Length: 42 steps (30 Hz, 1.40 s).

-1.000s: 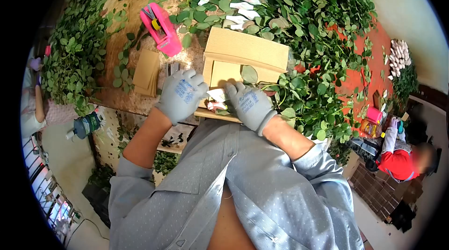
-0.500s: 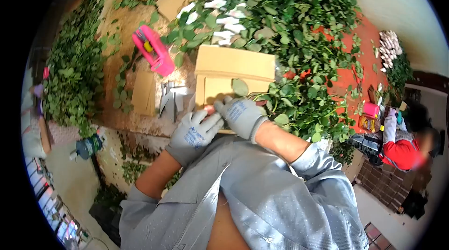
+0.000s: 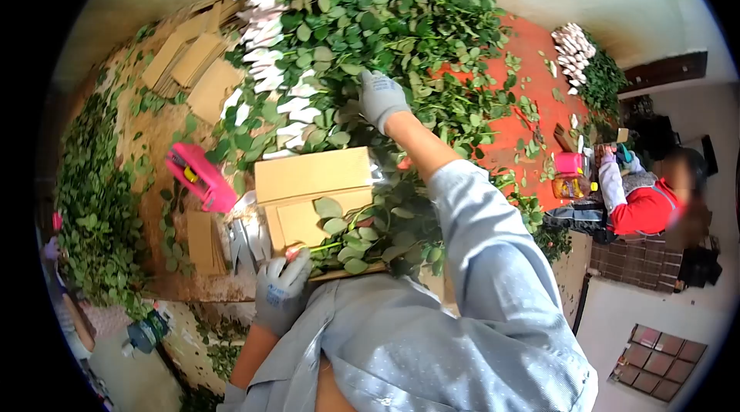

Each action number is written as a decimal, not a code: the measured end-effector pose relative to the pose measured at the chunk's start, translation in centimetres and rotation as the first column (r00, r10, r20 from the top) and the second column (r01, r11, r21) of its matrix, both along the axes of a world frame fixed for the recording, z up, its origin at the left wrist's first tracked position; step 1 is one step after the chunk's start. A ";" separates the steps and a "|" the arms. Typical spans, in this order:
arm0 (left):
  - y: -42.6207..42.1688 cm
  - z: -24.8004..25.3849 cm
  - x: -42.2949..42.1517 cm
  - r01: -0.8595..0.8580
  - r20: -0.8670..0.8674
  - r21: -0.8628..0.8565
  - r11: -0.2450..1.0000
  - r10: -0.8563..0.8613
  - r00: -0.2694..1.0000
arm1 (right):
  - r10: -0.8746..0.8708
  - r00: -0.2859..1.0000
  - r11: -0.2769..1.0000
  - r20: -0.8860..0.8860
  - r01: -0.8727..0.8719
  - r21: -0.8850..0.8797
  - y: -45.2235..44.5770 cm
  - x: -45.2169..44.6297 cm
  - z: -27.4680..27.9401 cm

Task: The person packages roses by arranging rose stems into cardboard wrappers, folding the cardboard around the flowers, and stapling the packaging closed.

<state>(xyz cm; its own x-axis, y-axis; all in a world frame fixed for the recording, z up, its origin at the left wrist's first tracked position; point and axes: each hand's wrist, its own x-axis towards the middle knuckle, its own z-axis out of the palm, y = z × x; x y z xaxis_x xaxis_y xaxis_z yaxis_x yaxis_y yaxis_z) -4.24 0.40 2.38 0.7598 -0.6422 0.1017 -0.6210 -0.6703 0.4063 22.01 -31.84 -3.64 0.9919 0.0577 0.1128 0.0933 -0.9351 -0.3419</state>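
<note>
Both of my hands wear grey gloves. My left hand (image 3: 283, 289) is at the near edge of an open cardboard wrap (image 3: 312, 174), its fingers closed around the pink head of a rose (image 3: 291, 252). The rose's leafy stem (image 3: 358, 241) lies across the cardboard toward the right. My right hand (image 3: 381, 97) is stretched far forward onto the heap of green stems (image 3: 401, 34); its fingertips are partly among the leaves, and what they touch is hidden. White-wrapped flower heads (image 3: 264, 50) line the left side of that heap.
A pink tape dispenser (image 3: 202, 178), scissors (image 3: 248, 245) and cut cardboard pieces (image 3: 203, 242) lie left of the wrap. More cardboard sheets (image 3: 181, 57) are stacked at the back left. A co-worker in red (image 3: 646, 208) is at the right, near wrapped flowers (image 3: 573, 53).
My right hand has left the cardboard and reached forward to the stem heap. My left hand stays by the rose head. The view has shifted to the right.
</note>
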 end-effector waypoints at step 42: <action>0.2 -2.0 -1.7 -0.087 0.098 0.061 0.994 0.081 0.992 | 0.420 0.875 0.864 -0.242 -0.467 -0.189 11.0 -19.0 6.3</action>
